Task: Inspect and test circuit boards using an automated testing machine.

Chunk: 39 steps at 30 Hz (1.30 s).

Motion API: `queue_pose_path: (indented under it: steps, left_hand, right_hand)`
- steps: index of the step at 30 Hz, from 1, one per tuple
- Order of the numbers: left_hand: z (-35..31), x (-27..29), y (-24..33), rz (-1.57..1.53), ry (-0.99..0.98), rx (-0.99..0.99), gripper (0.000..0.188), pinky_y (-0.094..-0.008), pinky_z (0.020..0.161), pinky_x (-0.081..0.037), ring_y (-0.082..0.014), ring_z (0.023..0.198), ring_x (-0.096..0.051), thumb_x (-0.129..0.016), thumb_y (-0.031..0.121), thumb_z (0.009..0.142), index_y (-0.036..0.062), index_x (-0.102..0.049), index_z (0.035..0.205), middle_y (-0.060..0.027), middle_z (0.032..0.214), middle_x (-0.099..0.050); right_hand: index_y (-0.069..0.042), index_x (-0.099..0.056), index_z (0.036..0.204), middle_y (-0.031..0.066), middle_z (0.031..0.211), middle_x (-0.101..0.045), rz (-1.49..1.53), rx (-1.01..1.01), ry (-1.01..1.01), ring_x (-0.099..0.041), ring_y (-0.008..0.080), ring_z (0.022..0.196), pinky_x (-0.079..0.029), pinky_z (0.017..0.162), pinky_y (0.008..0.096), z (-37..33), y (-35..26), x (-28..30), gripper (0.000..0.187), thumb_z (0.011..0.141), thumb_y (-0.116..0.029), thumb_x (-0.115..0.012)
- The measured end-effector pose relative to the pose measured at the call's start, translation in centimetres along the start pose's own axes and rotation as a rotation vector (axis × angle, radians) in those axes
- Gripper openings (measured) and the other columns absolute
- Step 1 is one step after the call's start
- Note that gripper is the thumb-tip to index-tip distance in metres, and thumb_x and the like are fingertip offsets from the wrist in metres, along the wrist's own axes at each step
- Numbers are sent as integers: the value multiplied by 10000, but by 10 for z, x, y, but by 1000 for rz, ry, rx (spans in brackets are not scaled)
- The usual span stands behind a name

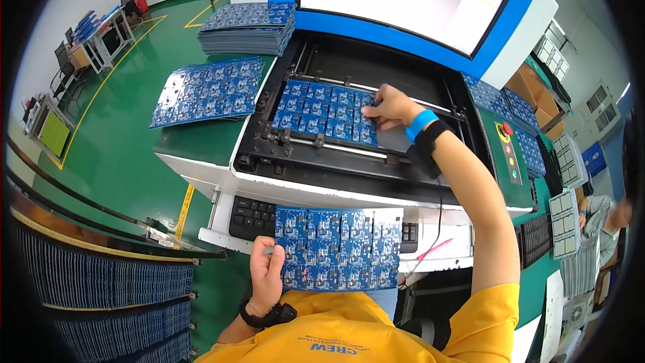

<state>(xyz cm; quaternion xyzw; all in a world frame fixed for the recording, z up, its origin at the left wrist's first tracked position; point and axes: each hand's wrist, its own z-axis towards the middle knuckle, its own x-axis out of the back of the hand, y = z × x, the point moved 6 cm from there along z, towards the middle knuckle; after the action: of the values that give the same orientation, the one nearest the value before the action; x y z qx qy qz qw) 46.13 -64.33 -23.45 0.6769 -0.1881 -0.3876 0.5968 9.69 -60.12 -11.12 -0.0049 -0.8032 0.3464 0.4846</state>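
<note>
My left hand (267, 270) grips a blue circuit board panel (339, 250) by its left edge, thumb on top, close in front of my body. A second blue circuit board panel (326, 111) lies in the black machine bed, between two metal rails (356, 151). At that panel's right edge is my right hand (391, 107), its fingers bent and pressed on the edge. The undersides of both panels are hidden.
Stacked blue panels (245, 30) and a fanned pile (208, 91) lie left of the bed. A monitor (410, 0) stands behind it. A keyboard (252, 218) sits below the front edge. Racked boards (111, 282) fill the lower left. A red emergency button (506, 129) is at right; another person (601, 228) sits beyond.
</note>
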Motion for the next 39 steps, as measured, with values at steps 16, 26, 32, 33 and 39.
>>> queue_pose_path:
  steps: [16,26,32,33,39]
  left_hand:
    - [6,-33,7,57,-148,16,70,-158,593,-341,-12,635,-399,-425,142,983,73,-414,986,46,741,-470]
    - [-6,-50,-1,47,-159,19,68,-154,587,-334,5,643,-396,-452,129,972,74,-415,962,50,727,-466]
    - [-5,-38,1,86,-167,-7,67,-149,575,-320,11,636,-392,-450,129,972,76,-410,967,45,732,-479]
    - [-5,-37,-2,79,-170,-4,65,-149,572,-313,11,633,-383,-447,130,973,77,-409,970,47,730,-473]
    - [1,-44,-14,72,-217,-9,87,-175,489,-203,15,542,-269,-452,132,972,73,-389,967,73,631,-358]
  right_hand:
    - [-22,-504,1222,178,1184,-568,-453,247,903,-540,299,1118,-411,947,347,-225,242,116,428,882,-262,-602]
    - [-29,-523,1197,172,1135,-584,-529,-39,725,-532,329,1084,-420,930,364,-200,224,134,363,917,-260,-542]
    - [-12,-523,1182,151,1045,-620,-176,442,897,-582,300,998,-446,867,380,-251,162,59,334,893,-174,-558]
    - [-19,-513,1202,150,1064,-615,-25,490,799,-574,289,1039,-436,892,378,-261,162,36,366,869,-155,-580]
    - [-5,-455,1267,72,1082,-586,1000,168,239,-539,128,981,-420,866,258,-286,176,-117,415,900,-161,-567]
